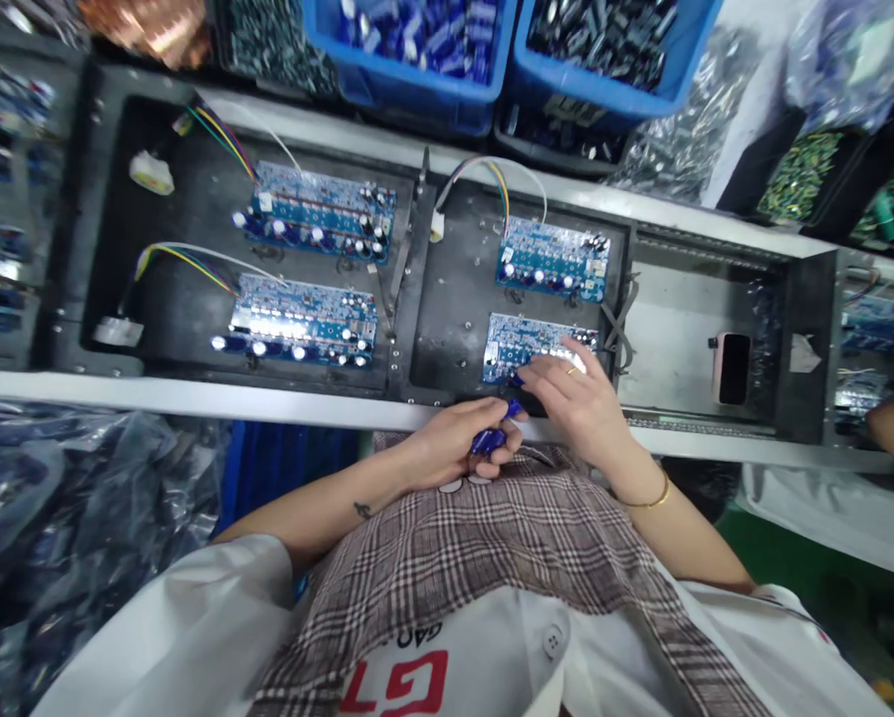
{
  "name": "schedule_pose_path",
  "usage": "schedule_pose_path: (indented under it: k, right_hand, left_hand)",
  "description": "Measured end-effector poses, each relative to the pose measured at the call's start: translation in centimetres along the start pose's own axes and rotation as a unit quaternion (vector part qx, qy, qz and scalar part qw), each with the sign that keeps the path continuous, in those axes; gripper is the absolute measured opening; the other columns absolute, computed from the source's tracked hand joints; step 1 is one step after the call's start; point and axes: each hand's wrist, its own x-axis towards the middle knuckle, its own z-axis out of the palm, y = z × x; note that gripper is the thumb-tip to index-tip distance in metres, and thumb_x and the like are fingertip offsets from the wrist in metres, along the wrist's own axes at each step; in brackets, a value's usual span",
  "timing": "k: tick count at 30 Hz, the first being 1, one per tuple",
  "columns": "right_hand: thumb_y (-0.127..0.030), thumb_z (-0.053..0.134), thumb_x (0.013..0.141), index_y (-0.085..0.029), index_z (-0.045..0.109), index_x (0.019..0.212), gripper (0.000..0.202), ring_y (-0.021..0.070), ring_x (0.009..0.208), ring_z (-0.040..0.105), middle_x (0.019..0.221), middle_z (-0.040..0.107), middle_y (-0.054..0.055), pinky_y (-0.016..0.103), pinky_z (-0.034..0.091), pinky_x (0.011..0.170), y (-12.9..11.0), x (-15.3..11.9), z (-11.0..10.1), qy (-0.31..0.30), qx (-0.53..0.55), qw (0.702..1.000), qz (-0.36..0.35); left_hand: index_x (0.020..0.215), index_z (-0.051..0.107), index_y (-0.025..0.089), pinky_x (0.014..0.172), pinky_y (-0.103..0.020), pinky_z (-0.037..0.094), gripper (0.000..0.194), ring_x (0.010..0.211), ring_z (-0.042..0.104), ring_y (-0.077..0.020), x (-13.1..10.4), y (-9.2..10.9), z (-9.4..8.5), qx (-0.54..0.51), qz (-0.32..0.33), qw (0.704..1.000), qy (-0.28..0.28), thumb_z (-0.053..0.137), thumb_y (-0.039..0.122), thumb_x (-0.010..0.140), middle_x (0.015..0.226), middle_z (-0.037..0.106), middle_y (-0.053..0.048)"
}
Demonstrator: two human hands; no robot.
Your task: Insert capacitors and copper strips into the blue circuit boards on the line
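Fingers (492,443) of the left hand (451,448) are curled around a few blue capacitors (490,439), just at the near edge of the table (193,396). Right hand (581,398) pinches one blue capacitor (518,379) with its fingertips at the near edge of the blue circuit board (526,344), which lies in the black tray (454,319).

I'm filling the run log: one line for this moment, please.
left hand: holds blue capacitors | right hand: fingers on near-right circuit board

Low in the frame's centre, your left hand (458,443) curls closed with fingers bunched, while your right hand (577,398) reaches forward, fingertips pinched.
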Motion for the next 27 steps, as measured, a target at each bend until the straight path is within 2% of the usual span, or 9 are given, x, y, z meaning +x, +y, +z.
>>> schedule_pose_path:
  k: [9,12,15,17,19,22,24,25,27]
  right_hand:
    - [-0.012,0.044,0.098,-0.013,0.064,0.125,0.033,0.0247,0.116,0.065,0.112,0.074,0.013,0.058,0.040,0.115,-0.3,-0.4,1.4,0.050,0.044,0.998,0.000]
    - [-0.017,0.049,0.098,-0.020,0.060,0.131,0.035,0.0221,0.116,0.065,0.119,0.072,0.010,0.058,0.039,0.115,-0.7,0.0,0.2,0.069,0.126,0.988,0.053]
    - [-0.025,0.058,0.096,-0.022,0.059,0.132,0.036,0.0201,0.107,0.067,0.114,0.073,0.008,0.046,0.052,0.102,-1.4,0.8,-2.4,0.091,0.199,0.972,0.085]
    - [-0.024,0.061,0.094,-0.022,0.062,0.126,0.032,0.0194,0.099,0.067,0.104,0.073,0.007,0.039,0.057,0.090,-1.7,1.3,-4.1,0.119,0.213,0.965,0.098]
    - [-0.018,0.062,0.093,-0.023,0.065,0.120,0.028,0.0188,0.095,0.066,0.102,0.073,0.006,0.037,0.056,0.086,-1.5,1.7,-5.0,0.177,0.197,0.956,0.131]
    - [-0.015,0.063,0.091,-0.023,0.066,0.120,0.030,0.0198,0.098,0.065,0.104,0.071,0.008,0.041,0.054,0.093,-0.8,2.0,-4.9,0.221,0.164,0.950,0.148]
    - [-0.015,0.061,0.092,-0.023,0.067,0.120,0.029,0.0198,0.098,0.064,0.103,0.071,0.008,0.044,0.052,0.098,-0.5,2.1,-3.9,0.193,0.157,0.960,0.129]
    - [-0.016,0.060,0.093,-0.023,0.067,0.121,0.029,0.0195,0.098,0.064,0.102,0.071,0.007,0.044,0.051,0.100,-0.4,2.1,-3.3,0.172,0.156,0.965,0.121]
    - [-0.017,0.056,0.096,-0.024,0.066,0.122,0.029,0.0184,0.098,0.065,0.104,0.071,0.006,0.046,0.048,0.105,-0.5,2.0,-2.1,0.134,0.157,0.972,0.117]
  left_hand:
    - [0.091,0.043,0.018,0.041,-0.011,0.024,0.030,0.050,0.039,-0.0037,0.0,0.9,0.7,0.056,0.036,0.998,-0.003,0.065,0.038,0.090,0.074,0.053,0.000]
    - [0.094,0.043,0.019,0.042,-0.010,0.020,0.034,0.049,0.037,-0.0026,-0.5,0.9,0.8,0.061,0.056,0.997,0.005,0.070,0.039,0.086,0.073,0.050,0.003]
    - [0.091,0.043,0.019,0.041,-0.012,0.012,0.034,0.045,0.026,-0.0014,-1.0,1.3,1.2,0.093,0.040,0.995,-0.013,0.068,0.042,0.088,0.068,0.045,0.005]
    - [0.089,0.046,0.019,0.040,-0.014,0.009,0.032,0.042,0.021,-0.0018,-1.2,3.2,2.0,0.155,0.021,0.987,-0.033,0.061,0.047,0.092,0.064,0.042,0.005]
    - [0.091,0.052,0.017,0.040,-0.017,0.010,0.032,0.041,0.020,-0.0034,-1.0,7.3,3.3,0.244,0.075,0.967,-0.007,0.052,0.048,0.096,0.062,0.042,0.004]
    - [0.096,0.057,0.014,0.047,-0.019,0.030,0.029,0.050,0.038,-0.0085,0.5,17.2,5.5,0.359,0.335,0.863,0.116,0.046,0.040,0.100,0.070,0.049,-0.001]
    - [0.106,0.058,0.015,0.084,-0.024,0.045,0.021,0.087,0.054,-0.0128,2.8,24.2,6.7,0.436,0.508,0.712,0.215,0.053,0.033,0.098,0.101,0.060,-0.009]
    - [0.115,0.057,0.011,0.107,-0.027,0.034,0.027,0.111,0.050,-0.0143,4.3,27.1,7.2,0.481,0.555,0.619,0.281,0.060,0.029,0.094,0.124,0.055,-0.014]
    - [0.133,0.049,0.003,0.120,-0.030,0.008,0.050,0.140,0.030,-0.0181,7.8,30.9,8.0,0.585,0.530,0.535,0.302,0.063,0.024,0.090,0.155,0.031,-0.019]
